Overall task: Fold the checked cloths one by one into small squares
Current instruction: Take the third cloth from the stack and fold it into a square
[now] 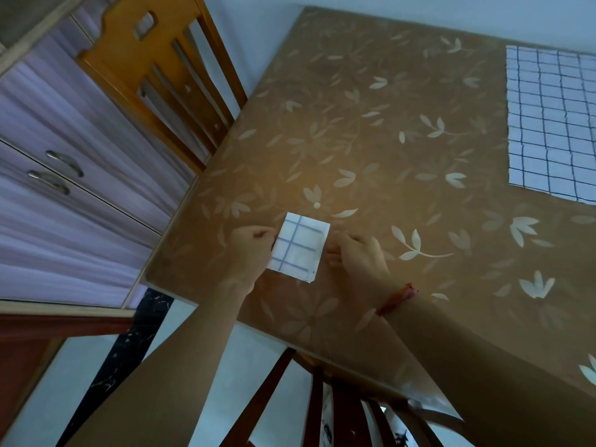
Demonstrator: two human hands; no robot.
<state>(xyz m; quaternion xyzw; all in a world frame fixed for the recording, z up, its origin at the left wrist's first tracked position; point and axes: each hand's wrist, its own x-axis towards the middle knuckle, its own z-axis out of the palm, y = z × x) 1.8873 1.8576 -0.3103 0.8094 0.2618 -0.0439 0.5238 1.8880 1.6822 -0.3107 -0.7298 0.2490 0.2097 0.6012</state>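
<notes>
A white cloth with blue checks, folded into a small square, lies near the table's left front corner. My left hand pinches its left edge with curled fingers. My right hand pinches its right edge; a red thread band sits on that wrist. A second checked cloth lies spread flat at the far right of the table, partly cut off by the frame edge.
The table is covered with a brown sheet printed with pale leaves. A wooden chair stands at its far left side, and another chair back is below my arms. Purple drawers stand on the left.
</notes>
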